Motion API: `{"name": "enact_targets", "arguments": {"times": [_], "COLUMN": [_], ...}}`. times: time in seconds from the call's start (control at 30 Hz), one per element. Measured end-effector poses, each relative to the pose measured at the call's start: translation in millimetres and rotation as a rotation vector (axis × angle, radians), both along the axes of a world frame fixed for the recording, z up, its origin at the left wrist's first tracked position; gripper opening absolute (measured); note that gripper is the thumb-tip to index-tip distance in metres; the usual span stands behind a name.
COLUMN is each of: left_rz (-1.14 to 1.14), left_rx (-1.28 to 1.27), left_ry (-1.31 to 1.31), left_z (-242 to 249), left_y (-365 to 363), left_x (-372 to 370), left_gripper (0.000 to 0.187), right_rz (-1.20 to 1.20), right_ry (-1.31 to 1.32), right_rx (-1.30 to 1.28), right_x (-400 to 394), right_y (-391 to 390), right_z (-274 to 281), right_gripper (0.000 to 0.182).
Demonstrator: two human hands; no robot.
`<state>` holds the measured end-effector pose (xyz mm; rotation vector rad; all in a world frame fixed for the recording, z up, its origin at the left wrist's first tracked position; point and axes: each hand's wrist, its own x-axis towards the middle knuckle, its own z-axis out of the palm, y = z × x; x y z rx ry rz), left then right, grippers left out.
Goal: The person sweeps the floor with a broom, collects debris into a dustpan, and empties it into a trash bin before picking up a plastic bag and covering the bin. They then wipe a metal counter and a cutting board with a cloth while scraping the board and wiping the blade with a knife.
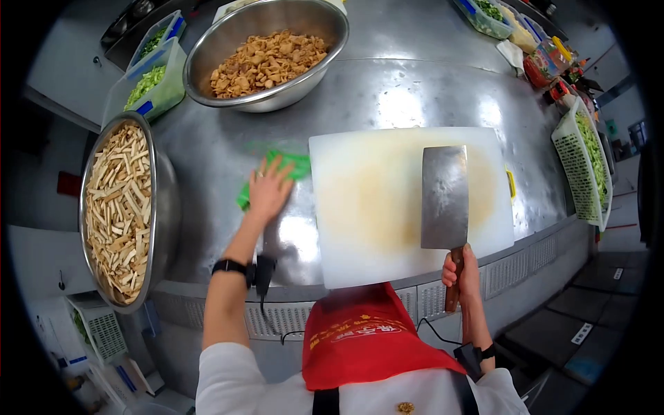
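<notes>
Left hand [268,188] lies spread flat on a green cloth [290,169]; right hand [462,271] grips the cleaver [445,197].

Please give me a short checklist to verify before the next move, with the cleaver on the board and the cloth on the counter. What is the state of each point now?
1. Right hand grips the cleaver by its wooden handle: ok.
2. Cleaver blade lies flat on the white cutting board: ok.
3. Left hand is away from the blade, pressed on the green cloth beside the board: ok.
4. Board surface free of food: ok, only yellowish stains show.
5. Board fully supported: not ok, its near edge overhangs the steel counter.
6. Bowl of tofu strips sits firmly: cannot tell, it lies at the counter's left edge.
</notes>
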<state>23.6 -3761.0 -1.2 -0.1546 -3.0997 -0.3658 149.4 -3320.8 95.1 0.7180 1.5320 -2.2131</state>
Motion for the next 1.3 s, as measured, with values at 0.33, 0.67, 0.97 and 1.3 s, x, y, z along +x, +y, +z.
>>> {"name": "enact_targets", "arguments": {"times": [0.33,0.67,0.97,1.3], "left_rz": [0.083,1.039,0.196,-0.417], "left_rx": [-0.118,0.003,-0.067,0.079], "left_ry": [-0.133,0.016,0.089,-0.052], "left_z": [4,-37,-16,20], "left_y": [-80,-151,-38,20], "left_x": [217,-45,-44,187], "left_gripper": [0.046,0.047,0.044,0.035], "right_rz": [-0.034,-0.089,-0.166,0.103], "right_ry": [-0.014,-0.065,-0.047,0.245], "right_rx": [-0.095,0.028,0.043,0.852], "right_x": [6,20,0,7], "right_y": [-5,12,41,-5], "right_z": [-18,-8,-18,-5], "right_gripper": [0.037,0.037,0.039,0.033]}}
